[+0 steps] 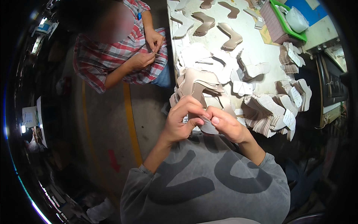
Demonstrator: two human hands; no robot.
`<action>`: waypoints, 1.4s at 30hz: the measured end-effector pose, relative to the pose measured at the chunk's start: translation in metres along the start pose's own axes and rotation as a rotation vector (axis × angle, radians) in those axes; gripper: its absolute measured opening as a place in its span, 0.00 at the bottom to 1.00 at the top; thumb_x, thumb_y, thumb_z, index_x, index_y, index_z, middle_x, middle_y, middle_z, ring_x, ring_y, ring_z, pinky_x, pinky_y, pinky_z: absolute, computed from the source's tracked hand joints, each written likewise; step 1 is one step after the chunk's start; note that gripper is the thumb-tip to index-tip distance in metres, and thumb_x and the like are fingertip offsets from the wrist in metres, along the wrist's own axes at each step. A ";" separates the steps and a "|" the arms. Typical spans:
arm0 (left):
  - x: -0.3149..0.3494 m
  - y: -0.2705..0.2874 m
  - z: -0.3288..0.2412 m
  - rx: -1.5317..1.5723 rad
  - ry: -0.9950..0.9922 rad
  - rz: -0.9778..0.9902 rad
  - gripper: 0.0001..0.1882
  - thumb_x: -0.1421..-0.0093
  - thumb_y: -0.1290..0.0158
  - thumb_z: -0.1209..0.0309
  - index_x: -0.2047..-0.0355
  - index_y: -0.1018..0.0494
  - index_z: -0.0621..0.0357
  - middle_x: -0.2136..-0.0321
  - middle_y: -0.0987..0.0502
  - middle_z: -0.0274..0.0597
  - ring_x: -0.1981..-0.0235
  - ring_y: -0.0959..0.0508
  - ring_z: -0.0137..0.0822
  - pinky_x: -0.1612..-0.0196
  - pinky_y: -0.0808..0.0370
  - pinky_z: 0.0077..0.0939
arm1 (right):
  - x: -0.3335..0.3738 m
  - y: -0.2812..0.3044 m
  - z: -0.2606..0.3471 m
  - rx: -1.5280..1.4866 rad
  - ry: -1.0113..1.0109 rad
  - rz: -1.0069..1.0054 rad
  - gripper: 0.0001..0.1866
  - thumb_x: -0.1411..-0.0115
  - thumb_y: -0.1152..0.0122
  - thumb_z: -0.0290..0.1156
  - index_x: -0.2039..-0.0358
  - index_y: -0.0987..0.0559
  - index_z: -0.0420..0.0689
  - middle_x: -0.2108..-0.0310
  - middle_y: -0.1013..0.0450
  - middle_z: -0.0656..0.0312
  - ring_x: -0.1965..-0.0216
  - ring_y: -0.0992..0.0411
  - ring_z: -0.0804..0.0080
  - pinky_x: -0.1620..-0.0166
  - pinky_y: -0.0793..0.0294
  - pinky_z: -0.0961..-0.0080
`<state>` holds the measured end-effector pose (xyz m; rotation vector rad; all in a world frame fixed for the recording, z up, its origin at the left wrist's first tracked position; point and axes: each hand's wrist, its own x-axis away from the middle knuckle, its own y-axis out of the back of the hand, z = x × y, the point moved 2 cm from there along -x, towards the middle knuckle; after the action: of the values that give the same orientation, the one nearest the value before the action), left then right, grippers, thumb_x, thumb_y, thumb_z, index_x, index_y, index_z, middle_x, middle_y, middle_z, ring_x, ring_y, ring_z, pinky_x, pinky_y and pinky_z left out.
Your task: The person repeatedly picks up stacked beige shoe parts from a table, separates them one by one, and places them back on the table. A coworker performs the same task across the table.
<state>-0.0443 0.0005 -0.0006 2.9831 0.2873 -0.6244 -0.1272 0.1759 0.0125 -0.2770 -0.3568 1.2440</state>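
White tags lie on beige cutout stacks at three o'clock. Left hand and right hand meet, both pinching one grey piece.

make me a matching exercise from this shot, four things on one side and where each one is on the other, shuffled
Things:
1. thin beige cut-out piece
2. green plastic tray
3. person's red plaid shirt
4. fanned stack of beige cut-out pieces

Places:
A. far right corner of the table
B. pinched between left hand and right hand
C. near table edge, right of the hands
D. upper left, beside the table

Pairs: 1-B, 2-A, 3-D, 4-C
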 end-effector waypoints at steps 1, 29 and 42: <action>-0.001 0.001 -0.001 0.012 -0.023 0.005 0.10 0.42 0.32 0.68 0.64 0.19 0.56 0.68 0.22 0.37 0.66 0.25 0.36 0.60 0.29 0.28 | 0.002 -0.001 0.004 0.102 0.045 0.007 0.17 0.21 0.59 0.41 0.57 0.29 0.39 0.68 0.36 0.66 0.66 0.40 0.78 0.60 0.36 0.76; 0.009 -0.005 -0.010 -0.080 0.106 -0.141 0.08 0.34 0.38 0.70 0.66 0.25 0.58 0.67 0.21 0.41 0.64 0.25 0.37 0.58 0.28 0.29 | -0.012 -0.009 0.009 0.879 0.590 -0.468 0.07 0.39 0.40 0.19 0.73 0.27 0.38 0.78 0.34 0.55 0.76 0.34 0.56 0.69 0.34 0.64; 0.016 -0.018 -0.011 -0.324 0.170 -0.200 0.10 0.31 0.43 0.68 0.69 0.28 0.59 0.72 0.23 0.37 0.67 0.28 0.40 0.58 0.32 0.33 | -0.018 -0.024 -0.006 0.929 0.566 -0.542 0.12 0.37 0.41 0.18 0.76 0.32 0.38 0.80 0.36 0.54 0.80 0.35 0.56 0.75 0.35 0.62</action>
<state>-0.0291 0.0217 0.0028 2.7143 0.6382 -0.3024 -0.1088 0.1514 0.0150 0.2638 0.6077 0.6456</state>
